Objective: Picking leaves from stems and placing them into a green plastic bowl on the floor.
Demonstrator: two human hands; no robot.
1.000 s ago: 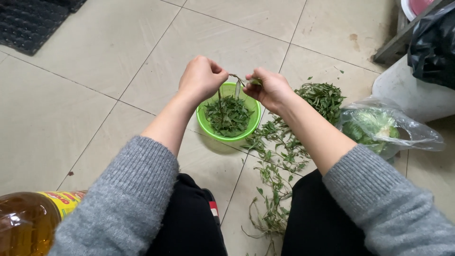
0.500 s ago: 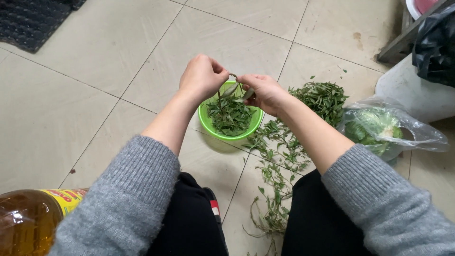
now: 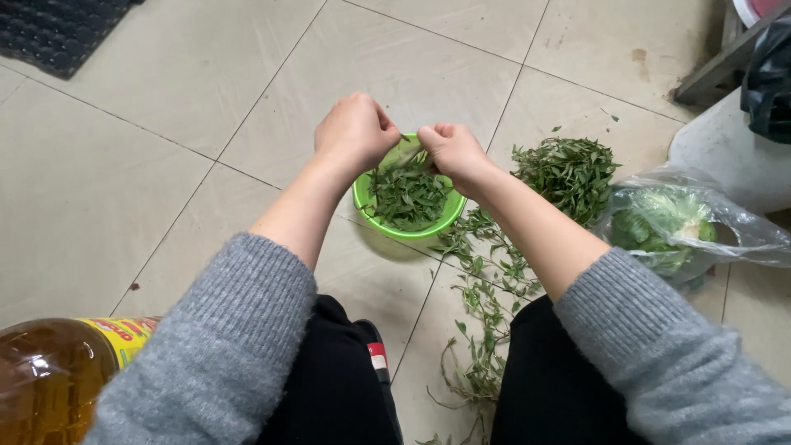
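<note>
Both hands have drawn closer together since a moment ago and now sit knuckle to knuckle over the bowl, the stem between them pulled in tight instead of arched up.

Nearest to where I stand, an oil bottle (image 3: 49, 379) lies at the person's left knee, well out of the way. Just past the knees, a trail of stripped stalks (image 3: 482, 330) runs across the floor tiles (image 3: 165, 165) toward the right.

Beyond that, the left hand (image 3: 356, 132) is curled shut, pinching one end of a leafy sprig (image 3: 406, 153), and the right hand (image 3: 453, 148) is closed on the other end. They hold it right above the green bowl (image 3: 445, 216), which already has a layer of picked leaves (image 3: 408, 196) in it.

To my eye the plucking goes best if the hands stay low and centred over the bowl, so the leaves drop inside rather than on the tiles. One hand should anchor the stalk while the other's fingertips strip along it, and the bare stem belongs with the others on the right.

Farther off sit the unpicked herb pile (image 3: 568, 173) and a clear bag of greens (image 3: 667, 227).
</note>
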